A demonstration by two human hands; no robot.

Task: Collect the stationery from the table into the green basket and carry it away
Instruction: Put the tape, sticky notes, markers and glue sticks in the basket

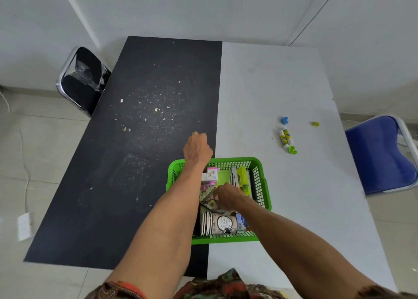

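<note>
The green basket (263, 185) stands on the table at the near middle, half on the black mat (140, 140). It holds a pink-white box (210, 174), a yellow-green highlighter (244, 180) and stacked paper cups (217, 225). My right hand (227, 197) is inside the basket, its fingers curled on a patterned tape roll (210, 205). My left hand (196, 147) reaches past the basket's far rim over the mat, knuckles up, fingers curled under and hidden. On the white tabletop to the right lie two glue sticks (285, 137), a blue piece (284, 119), a green piece (292, 150) and a small yellow-green piece (315, 124).
The mat is dotted with pale crumbs. A black chair (83, 79) stands off the table's far left corner. A blue chair (382, 154) sits at the right edge. A white paper (24, 227) and a cable lie on the floor at left. Walls close the far side.
</note>
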